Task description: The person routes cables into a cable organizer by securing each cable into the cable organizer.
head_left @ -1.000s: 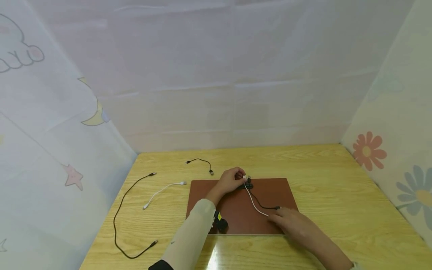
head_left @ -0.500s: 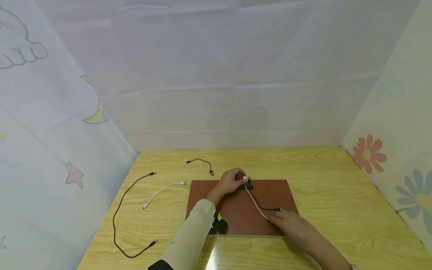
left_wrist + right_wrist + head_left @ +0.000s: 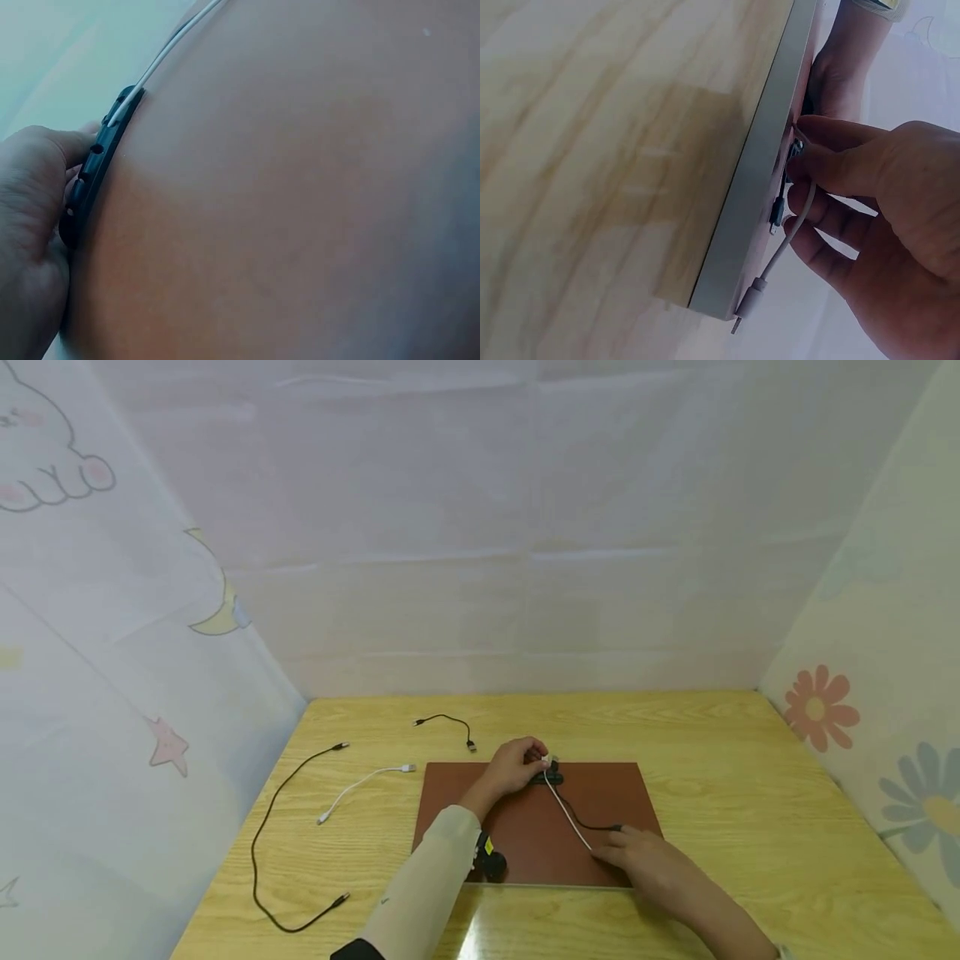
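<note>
My left hand [image 3: 516, 766] is at the back of a brown board [image 3: 540, 839], pinching the plug end of a white USB cable [image 3: 568, 818] at a black cable clip strip [image 3: 556, 779]. The left wrist view shows the notched strip [image 3: 97, 169] beside the hand, with the white cable [image 3: 163, 58] passing through its end slot. At the board's front right, my right hand [image 3: 654, 866] pinches the same cable between thumb and finger. Its other connector [image 3: 754, 298] hangs below that hand. A black cable [image 3: 592, 827] also runs from the strip, its small plug [image 3: 777, 212] near my right fingers.
On the wooden table left of the board lie a short white cable [image 3: 360, 783], a long black cable [image 3: 255, 843] and a short black cable [image 3: 457, 719]. A black round object [image 3: 493, 866] shows beside the left wrist. Printed cloth walls enclose the table.
My right hand has shifted slightly toward the front of the board, and the white cable now runs straighter between the hands. The left hand stays at the strip.
</note>
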`<state>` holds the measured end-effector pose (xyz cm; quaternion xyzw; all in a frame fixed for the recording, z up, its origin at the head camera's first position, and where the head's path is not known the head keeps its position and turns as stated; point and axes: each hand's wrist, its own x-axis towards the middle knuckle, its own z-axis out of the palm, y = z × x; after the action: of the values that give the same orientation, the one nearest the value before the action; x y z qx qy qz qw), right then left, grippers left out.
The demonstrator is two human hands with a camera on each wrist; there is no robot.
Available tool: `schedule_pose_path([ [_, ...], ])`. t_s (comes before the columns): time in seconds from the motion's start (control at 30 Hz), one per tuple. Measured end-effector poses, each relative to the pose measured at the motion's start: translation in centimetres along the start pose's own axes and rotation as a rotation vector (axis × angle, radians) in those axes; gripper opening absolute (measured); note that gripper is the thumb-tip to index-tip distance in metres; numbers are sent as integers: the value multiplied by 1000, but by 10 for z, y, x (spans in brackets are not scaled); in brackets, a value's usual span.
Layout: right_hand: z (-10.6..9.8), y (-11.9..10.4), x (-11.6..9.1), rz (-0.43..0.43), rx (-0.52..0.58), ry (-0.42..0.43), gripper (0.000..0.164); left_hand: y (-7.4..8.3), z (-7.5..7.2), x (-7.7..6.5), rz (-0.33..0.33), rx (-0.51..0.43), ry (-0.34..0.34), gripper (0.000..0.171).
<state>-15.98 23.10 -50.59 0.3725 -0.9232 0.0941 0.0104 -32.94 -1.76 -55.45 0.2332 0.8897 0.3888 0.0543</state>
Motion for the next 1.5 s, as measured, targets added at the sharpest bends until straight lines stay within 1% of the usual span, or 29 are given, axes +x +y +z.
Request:
schedule_pose_path([
  [0.1,2,3,-2,8,2,17,34,-1,0,1,14,22,4,18],
  [0.27,7,6,-4,-1,3,74,30,-2,2,3,45,55,11,19],
  [0.47,10,11,-5,-17,-3,116,31,-3,4,3,64,85,30,20],
  [0.53,10,12,-5,-22,2,117,32,-3,4,3,63,93,38,20],
  [0.73,10,13,-5,-2,10,107,32,-3,4,3,59,97,54,20],
  [0.87,11,12,-4,-6,5,125,31,-4,5,3,60,99,61,20],
  [1.0,12,12,-4,-6,-7,149,30,-4,1,4,69,45,77,23],
  [1.1,13,11,-3,-3,-14,161,30,-8,-8,5,78,33,92,26],
  [1.2,13,10,-3,4,-12,156,29,-16,-25,4,64,90,96,26],
  [1.33,14,7,-2,20,-5,146,29,-30,-57,3,28,252,89,25],
  [1.4,14,6,-2,26,-3,153,29,-37,-73,3,32,351,88,25],
  [1.5,13,5,-2,27,8,167,30,-42,-94,3,27,473,71,31],
])
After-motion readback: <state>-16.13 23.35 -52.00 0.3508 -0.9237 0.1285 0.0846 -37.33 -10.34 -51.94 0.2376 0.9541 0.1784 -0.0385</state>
